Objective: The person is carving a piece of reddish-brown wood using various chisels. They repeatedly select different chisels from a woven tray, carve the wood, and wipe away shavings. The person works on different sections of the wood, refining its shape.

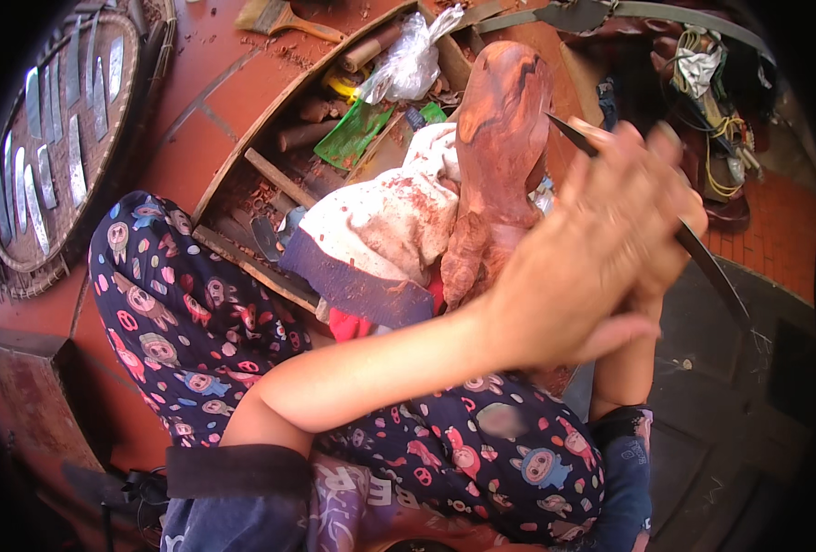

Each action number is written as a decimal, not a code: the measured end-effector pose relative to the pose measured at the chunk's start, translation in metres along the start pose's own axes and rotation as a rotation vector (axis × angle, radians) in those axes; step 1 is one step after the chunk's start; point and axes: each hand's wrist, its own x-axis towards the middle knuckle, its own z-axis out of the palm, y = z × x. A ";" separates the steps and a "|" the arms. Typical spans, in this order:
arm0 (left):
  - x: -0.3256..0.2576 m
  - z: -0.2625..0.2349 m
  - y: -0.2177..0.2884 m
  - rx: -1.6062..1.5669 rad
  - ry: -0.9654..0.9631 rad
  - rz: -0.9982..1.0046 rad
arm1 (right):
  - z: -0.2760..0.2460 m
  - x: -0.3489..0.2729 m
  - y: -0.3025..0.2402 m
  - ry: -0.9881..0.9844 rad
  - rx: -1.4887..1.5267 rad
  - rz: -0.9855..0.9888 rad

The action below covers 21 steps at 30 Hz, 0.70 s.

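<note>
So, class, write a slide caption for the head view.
Hands overlapping at a dark blade beside a carved reddish wooden piece.

Red-tiled floor [187,78], round woven tray [104,154] of metal blades [33,101] far left of the left hand [560,267], paintbrush [299,23] beyond it and left, shallow wooden box [279,178] nearer on its left, brown block [35,396] left and bodyward.

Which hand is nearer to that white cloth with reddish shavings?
Left. The left hand is to the right of the white cloth, across the carved wood; the right hand, partly hidden by the left, is farther right.
</note>
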 end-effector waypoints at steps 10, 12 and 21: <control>-0.064 -0.016 0.058 -0.179 -0.202 -0.122 | -0.044 0.000 0.003 -0.382 0.455 0.134; -0.075 -0.032 0.064 -0.212 -0.319 -0.150 | -0.050 -0.004 -0.007 -0.496 0.346 0.078; -0.073 -0.069 0.066 0.210 -0.150 -0.240 | -0.039 -0.040 -0.017 -0.867 0.277 -0.032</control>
